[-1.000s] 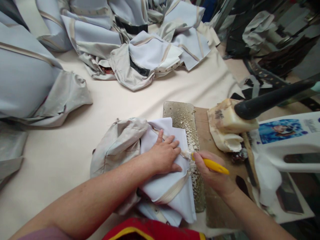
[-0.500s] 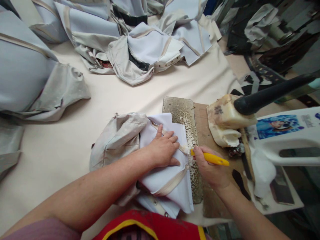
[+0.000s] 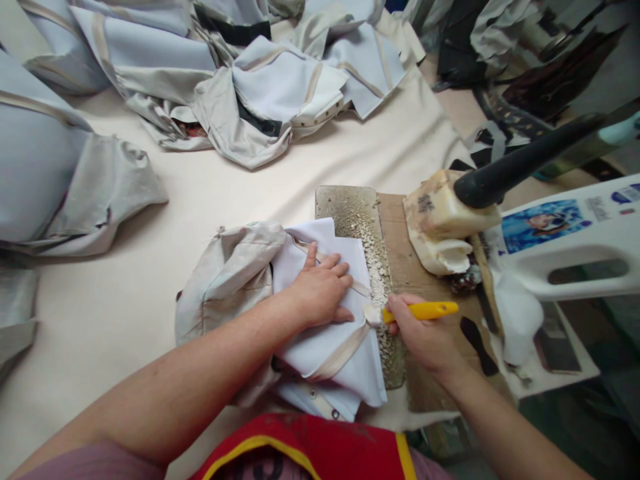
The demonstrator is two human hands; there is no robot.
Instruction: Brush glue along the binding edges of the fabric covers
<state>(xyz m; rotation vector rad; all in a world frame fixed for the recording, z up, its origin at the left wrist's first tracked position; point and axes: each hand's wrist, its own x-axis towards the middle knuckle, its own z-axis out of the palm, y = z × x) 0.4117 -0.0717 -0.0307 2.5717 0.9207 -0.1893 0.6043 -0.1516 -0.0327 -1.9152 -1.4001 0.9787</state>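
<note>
Currently, in the head view, the left hand (image 3: pixel 323 290) is lying palm down with its fingers spread, pressing on the white panel (image 3: pixel 327 341). This panel is resting near the front of the bench (image 3: pixel 150 287), just ahead of a red apron (image 3: pixel 310 440), and grey cloth (image 3: pixel 230 273) is bunching up on its left side. Beige strips (image 3: pixel 340 355) are running across the panel, and two eyelets are showing at its near end.

The right hand (image 3: pixel 425 333) is pinching the yellow brush (image 3: pixel 423 311) between thumb and fingers. The bristles (image 3: pixel 373 315), coated in something whitish, are meeting the panel's right edge, by the end of the lower strip. That edge is overlapping a slab (image 3: pixel 345 200) that is carrying a crust of pale crumbs.

Along the slab's right side, cardboard (image 3: pixel 400 223) is lying with a dark tool (image 3: pixel 477 347) on it, near the right wrist. Beyond, a yellowed jug (image 3: pixel 433 200) is standing on the cardboard, and a black rod (image 3: pixel 520 167) is slanting up from it to the right. A white bottle (image 3: pixel 590 233) with a blue picture is lying beside the jug. At the far side, more grey and white pieces (image 3: pixel 280 73) are lying in a heap.
</note>
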